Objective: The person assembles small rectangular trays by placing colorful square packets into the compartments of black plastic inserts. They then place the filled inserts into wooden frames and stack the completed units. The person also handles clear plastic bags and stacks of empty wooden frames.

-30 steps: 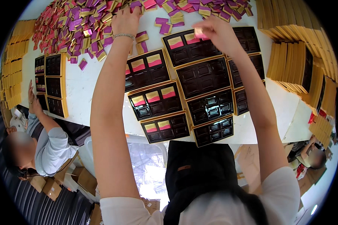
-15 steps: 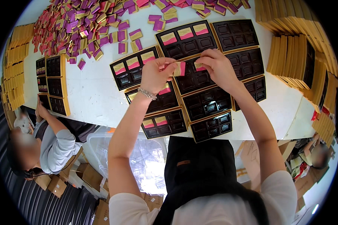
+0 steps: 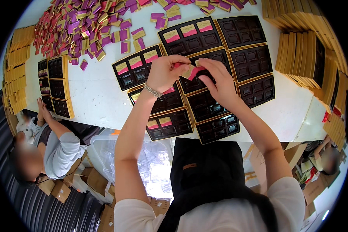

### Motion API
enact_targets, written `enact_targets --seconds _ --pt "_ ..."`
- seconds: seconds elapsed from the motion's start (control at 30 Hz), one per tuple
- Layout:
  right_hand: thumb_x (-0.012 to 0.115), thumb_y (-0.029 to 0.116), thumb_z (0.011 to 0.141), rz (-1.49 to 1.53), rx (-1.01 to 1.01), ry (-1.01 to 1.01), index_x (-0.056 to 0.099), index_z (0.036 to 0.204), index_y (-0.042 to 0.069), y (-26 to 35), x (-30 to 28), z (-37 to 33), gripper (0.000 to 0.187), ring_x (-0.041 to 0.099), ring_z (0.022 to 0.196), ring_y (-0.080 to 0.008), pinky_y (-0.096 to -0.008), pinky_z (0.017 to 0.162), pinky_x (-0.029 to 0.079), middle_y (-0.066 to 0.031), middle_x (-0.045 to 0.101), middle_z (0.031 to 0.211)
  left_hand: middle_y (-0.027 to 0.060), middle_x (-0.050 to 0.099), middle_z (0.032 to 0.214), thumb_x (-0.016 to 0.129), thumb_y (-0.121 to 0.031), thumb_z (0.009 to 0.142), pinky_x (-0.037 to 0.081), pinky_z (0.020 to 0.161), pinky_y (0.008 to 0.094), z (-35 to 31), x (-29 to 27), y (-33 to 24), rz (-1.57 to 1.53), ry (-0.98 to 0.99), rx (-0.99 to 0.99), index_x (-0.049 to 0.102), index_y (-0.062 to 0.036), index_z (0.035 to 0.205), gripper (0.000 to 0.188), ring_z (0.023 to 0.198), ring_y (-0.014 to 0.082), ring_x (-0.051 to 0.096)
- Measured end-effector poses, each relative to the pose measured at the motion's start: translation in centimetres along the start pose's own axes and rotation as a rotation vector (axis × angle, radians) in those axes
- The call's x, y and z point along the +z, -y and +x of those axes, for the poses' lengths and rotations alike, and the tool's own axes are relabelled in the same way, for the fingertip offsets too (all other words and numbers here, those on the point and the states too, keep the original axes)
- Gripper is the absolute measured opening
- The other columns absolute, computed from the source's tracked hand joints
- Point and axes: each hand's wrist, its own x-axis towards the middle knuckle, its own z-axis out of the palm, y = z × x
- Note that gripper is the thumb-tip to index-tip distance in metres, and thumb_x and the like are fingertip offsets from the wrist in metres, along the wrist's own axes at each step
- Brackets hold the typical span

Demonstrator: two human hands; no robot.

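Observation:
My left hand (image 3: 165, 75) pinches pink-and-gold wrapped chocolates (image 3: 188, 72) between thumb and fingers, above the middle column of trays. Beside it, my right hand (image 3: 219, 82) has its thumb apart from its fingers; the fingertips are close to the edge of these chocolates, and whether they touch is unclear. Underneath is a dark tray (image 3: 189, 86) with a gold rim, partly hidden by both hands. The tray behind it (image 3: 193, 43) has pink-and-gold chocolates along its far row. Another tray (image 3: 137, 79) at the left is filled likewise, and the near-left tray (image 3: 170, 131) holds two chocolates.
A heap of purple, red and gold chocolates (image 3: 85, 31) covers the far left of the white table (image 3: 92, 92). Gold-edged trays are stacked at the right (image 3: 297, 58) and far left (image 3: 17, 65). A clear plastic bin (image 3: 143, 166) stands below the table edge. Co-workers sit at both sides.
My right hand has opened its pinch and shifted slightly, its thumb now apart from its fingers. The chocolates in my left hand have turned and moved slightly right. The whole view has shifted a little.

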Motion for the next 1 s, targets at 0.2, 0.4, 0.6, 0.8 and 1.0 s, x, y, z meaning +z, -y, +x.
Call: enact_targets --seconds 0.2,0.4,0.6,0.8,1.0 --pt "0.063 -0.006 0.08 0.251 0.277 -0.145 0.065 0.11 0.005 -1.1 0.2 1.9 0.032 0.063 0.075 -0.0193 -0.0269 0.068 0.051 -0.0104 0.063 0.088 0.0019 0.07 0.085 0.064 -0.008 0.089 0.05 0.061 0.0204 -0.5 1.0 0.8 0.017 -0.154 0.018 0.068 -0.0011 0.106 0.018 0.07 0.0043 0.061" --pt "0.065 -0.001 0.082 0.166 0.501 -0.322 0.062 0.107 -0.001 -4.1 -1.6 0.7 0.025 0.062 0.073 -0.0157 -0.0263 0.068 0.05 -0.0095 0.063 0.089 0.0095 0.069 0.085 0.066 -0.004 0.082 0.053 0.064 0.03 -0.6 0.4 -2.6 0.491 -0.192 0.335 0.062 -0.0044 0.101 0.019 0.074 0.0219 0.067" --pt "0.066 0.003 0.082 -0.16 0.35 -0.263 0.059 0.112 0.002 -3.2 -1.3 0.1 0.032 0.057 0.104 -0.0323 -0.0381 0.088 0.047 -0.0154 0.055 0.122 0.011 0.068 0.098 0.06 0.0 0.075 0.051 0.08 0.037 2.4 0.7 -3.7 0.899 0.219 0.671 0.062 -0.0064 0.106 0.032 0.095 0.0277 0.064" --pt "0.067 0.022 0.083 -0.428 -0.015 0.118 0.047 0.135 0.008 -1.6 -0.9 -2.0 0.058 0.039 0.134 -0.0319 -0.0481 0.11 0.029 -0.0133 0.043 0.143 0.0117 0.04 0.145 0.068 -0.018 0.081 0.036 0.105 0.0516 -4.2 5.1 0.0 1.043 -0.152 0.451 0.042 -0.004 0.138 0.064 0.133 0.0284 0.041" --pt "0.065 0.035 0.084 -0.578 -0.005 0.324 0.039 0.143 0.014 -2.0 -0.8 -2.5 0.068 0.027 0.141 -0.0289 -0.0575 0.113 0.017 -0.0098 0.032 0.152 0.0076 0.026 0.154 0.067 -0.03 0.082 0.019 0.106 0.0692 -5.4 5.2 2.0 1.184 0.004 0.421 0.034 -0.0054 0.144 0.075 0.142 0.0227 0.026"
